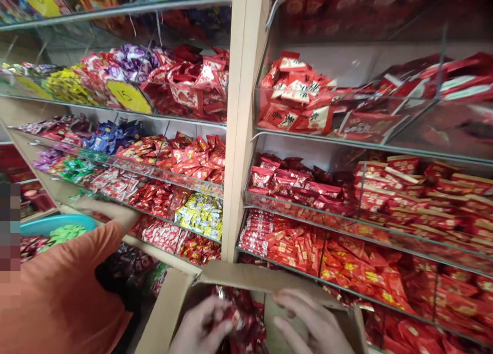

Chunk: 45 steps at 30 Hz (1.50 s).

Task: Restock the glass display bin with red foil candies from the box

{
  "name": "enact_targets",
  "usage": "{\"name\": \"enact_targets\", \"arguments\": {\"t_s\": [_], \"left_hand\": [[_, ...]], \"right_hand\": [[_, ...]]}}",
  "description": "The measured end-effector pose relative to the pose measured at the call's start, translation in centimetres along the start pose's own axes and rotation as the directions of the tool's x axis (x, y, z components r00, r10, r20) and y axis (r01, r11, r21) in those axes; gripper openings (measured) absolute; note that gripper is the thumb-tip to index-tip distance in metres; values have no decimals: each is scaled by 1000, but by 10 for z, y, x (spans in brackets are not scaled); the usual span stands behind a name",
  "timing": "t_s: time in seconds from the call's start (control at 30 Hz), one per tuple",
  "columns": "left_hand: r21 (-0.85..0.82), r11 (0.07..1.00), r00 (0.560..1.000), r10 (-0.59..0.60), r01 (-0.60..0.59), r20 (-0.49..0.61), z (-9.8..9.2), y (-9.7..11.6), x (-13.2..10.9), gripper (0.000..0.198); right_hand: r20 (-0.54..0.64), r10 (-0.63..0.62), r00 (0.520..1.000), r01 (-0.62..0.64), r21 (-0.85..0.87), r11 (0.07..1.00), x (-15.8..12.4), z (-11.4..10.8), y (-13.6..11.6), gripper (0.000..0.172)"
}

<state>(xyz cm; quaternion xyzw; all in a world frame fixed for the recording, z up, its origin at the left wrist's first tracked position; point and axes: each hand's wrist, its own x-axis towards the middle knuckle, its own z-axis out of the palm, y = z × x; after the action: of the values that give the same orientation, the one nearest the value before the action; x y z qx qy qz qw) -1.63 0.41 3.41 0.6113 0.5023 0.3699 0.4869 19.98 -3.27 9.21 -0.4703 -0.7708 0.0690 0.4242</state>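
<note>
Co-worker's orange sleeve (65,287): left of both hands, arm reaching toward the shelves.
Left hand (202,325): fingers curled among dark red wrapped candies (246,323), seemingly gathering some; firm hold cannot be told.
Candies: inside open cardboard box (169,302), directly under both hands. Judged light, crinkly, slippery; best scooped by the handful.
Right hand (311,323): open, flat on a box flap.
Glass-fronted shelf bins (346,225): above and right, crowded with red packets; close quarters.

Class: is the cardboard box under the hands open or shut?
Open: the cardboard box has its flaps folded outward, and red-wrapped sweets show inside it.
</note>
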Motion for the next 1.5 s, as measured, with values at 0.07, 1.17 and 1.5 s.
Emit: {"name": "enact_targets", "arguments": {"t_s": [0.07,1.17,1.5], "left_hand": [[-160,987,998,41,-33,41,9,29,7,16],[-623,560,785,-84,546,613,38,64,24,27],[-587,809,981,101,17,168,51,79,29,29]], "right_hand": [[58,325,944,-328,260,908,-14,28,1,28],[-209,185,960,-73,451,890,-2,26,21,27],[-161,545,823,-316,667,675,11,35,1,23]]}}
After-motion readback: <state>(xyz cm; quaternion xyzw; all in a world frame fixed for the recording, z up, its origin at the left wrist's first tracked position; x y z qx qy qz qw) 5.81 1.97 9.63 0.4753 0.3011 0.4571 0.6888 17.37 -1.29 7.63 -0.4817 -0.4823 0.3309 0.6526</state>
